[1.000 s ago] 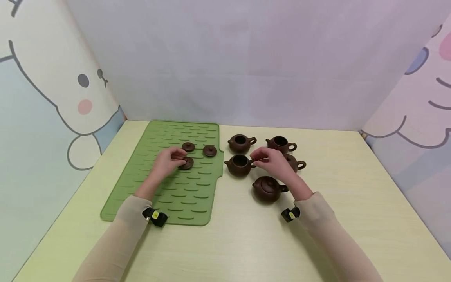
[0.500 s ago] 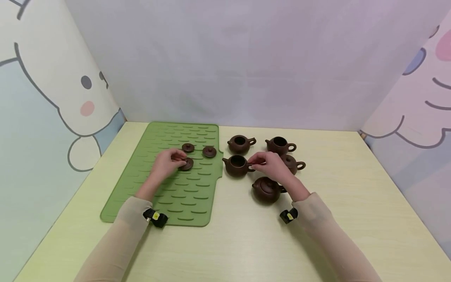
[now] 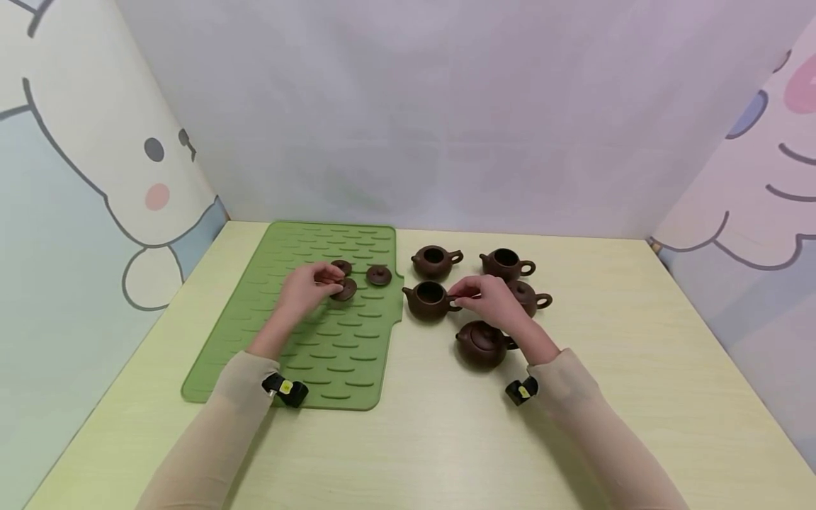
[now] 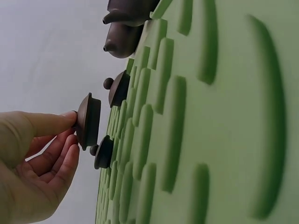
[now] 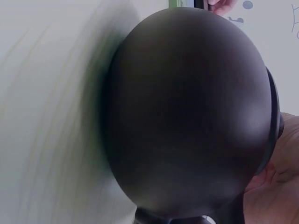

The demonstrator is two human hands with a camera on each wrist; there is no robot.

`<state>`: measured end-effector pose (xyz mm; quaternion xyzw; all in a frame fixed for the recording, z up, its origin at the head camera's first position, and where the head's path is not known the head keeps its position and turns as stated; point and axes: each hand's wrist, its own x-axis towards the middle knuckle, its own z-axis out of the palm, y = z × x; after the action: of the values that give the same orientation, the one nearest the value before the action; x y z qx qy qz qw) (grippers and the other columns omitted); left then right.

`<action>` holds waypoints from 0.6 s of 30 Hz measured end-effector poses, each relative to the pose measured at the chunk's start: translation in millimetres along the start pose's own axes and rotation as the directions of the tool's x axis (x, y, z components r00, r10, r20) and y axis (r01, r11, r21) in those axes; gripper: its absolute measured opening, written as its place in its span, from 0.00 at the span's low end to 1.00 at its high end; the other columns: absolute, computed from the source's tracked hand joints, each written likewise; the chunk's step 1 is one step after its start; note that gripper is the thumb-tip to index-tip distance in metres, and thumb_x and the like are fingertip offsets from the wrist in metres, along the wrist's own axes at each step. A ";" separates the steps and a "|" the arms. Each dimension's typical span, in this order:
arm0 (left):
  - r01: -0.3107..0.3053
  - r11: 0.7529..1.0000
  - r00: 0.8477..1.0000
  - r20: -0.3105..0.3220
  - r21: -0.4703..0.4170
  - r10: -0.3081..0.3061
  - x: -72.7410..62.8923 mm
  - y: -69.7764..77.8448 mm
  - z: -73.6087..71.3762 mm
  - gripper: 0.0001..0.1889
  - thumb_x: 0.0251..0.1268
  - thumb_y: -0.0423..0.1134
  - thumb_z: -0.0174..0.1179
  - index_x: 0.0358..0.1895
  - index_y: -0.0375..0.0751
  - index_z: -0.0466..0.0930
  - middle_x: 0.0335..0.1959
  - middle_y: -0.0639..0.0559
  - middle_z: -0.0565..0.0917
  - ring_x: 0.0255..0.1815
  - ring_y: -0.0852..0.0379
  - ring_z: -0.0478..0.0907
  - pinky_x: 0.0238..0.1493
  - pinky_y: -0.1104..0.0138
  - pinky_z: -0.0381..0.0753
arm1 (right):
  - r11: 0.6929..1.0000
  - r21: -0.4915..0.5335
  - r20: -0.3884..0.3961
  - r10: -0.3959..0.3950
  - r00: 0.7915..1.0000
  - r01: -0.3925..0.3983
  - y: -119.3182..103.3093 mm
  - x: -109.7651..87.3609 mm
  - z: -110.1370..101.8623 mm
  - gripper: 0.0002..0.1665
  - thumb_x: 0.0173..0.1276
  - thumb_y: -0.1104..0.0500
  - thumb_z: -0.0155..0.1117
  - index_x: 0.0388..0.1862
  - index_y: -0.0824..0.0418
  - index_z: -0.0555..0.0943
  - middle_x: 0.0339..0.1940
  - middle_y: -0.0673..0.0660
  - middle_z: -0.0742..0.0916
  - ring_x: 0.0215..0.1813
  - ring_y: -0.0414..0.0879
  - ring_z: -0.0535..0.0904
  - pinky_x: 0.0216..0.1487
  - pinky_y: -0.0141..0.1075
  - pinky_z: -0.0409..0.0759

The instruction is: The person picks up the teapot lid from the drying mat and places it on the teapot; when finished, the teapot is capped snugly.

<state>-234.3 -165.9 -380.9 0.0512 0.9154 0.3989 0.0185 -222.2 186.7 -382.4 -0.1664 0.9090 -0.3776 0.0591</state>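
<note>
My left hand (image 3: 302, 292) pinches a dark brown teapot lid (image 4: 88, 122) by its knob. In the left wrist view this lid hangs clear of the ridged green mat (image 3: 319, 340). Two more lids rest on the mat, one just behind the held one (image 3: 341, 266) and another to its right (image 3: 379, 275). My right hand (image 3: 491, 301) pinches the handle of a small lidless teapot (image 3: 426, 306), which stands on the table beside the mat, spout to the left. Close under the right wrist is a lidded teapot (image 5: 187, 112), filling most of the right wrist view.
Behind the held teapot stands another lidless teapot (image 3: 432, 262). A further lidless teapot (image 3: 503, 263) is at the back right. A lidded one (image 3: 524, 294) is partly hidden by the right hand. Pale walls enclose the table (image 3: 433, 453) at the back and sides.
My left hand has raised the lid off the mat, slightly rightward and away. My right hand shifted the lidless teapot a little left earlier, and now stays still with it.
</note>
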 end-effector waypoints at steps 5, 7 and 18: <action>-0.014 1.000 1.000 -0.006 -0.014 0.014 1.6 6.0 2.1 0.11 0.69 0.35 0.63 0.51 0.40 0.83 0.49 0.40 0.86 0.51 0.44 0.83 0.53 0.54 0.84 | 1.000 0.005 0.001 0.013 1.000 -0.013 -0.3 0.7 0.9 0.08 0.69 0.62 0.66 0.44 0.54 0.88 0.42 0.53 0.91 0.48 0.48 0.86 0.47 0.41 0.85; -0.021 0.999 1.000 -0.008 -0.026 0.020 1.8 8.0 3.2 0.11 0.68 0.35 0.64 0.51 0.40 0.83 0.49 0.40 0.86 0.51 0.45 0.83 0.52 0.55 0.84 | 1.000 0.006 0.001 0.014 1.000 -0.014 -0.4 0.7 1.1 0.08 0.69 0.62 0.66 0.45 0.54 0.88 0.42 0.54 0.91 0.48 0.48 0.86 0.48 0.41 0.85; -0.070 0.995 0.998 -0.005 -0.064 0.070 3.1 21.5 9.7 0.12 0.67 0.35 0.65 0.52 0.39 0.83 0.49 0.40 0.86 0.50 0.45 0.84 0.52 0.55 0.85 | 1.000 -0.005 -0.011 0.013 1.000 -0.013 0.3 0.9 1.1 0.09 0.69 0.63 0.66 0.45 0.54 0.88 0.43 0.53 0.91 0.49 0.49 0.87 0.48 0.42 0.85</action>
<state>-235.0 -143.9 -371.8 0.0823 0.8997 0.4286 0.0051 -223.0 185.9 -383.4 -0.1585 0.9113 -0.3759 0.0561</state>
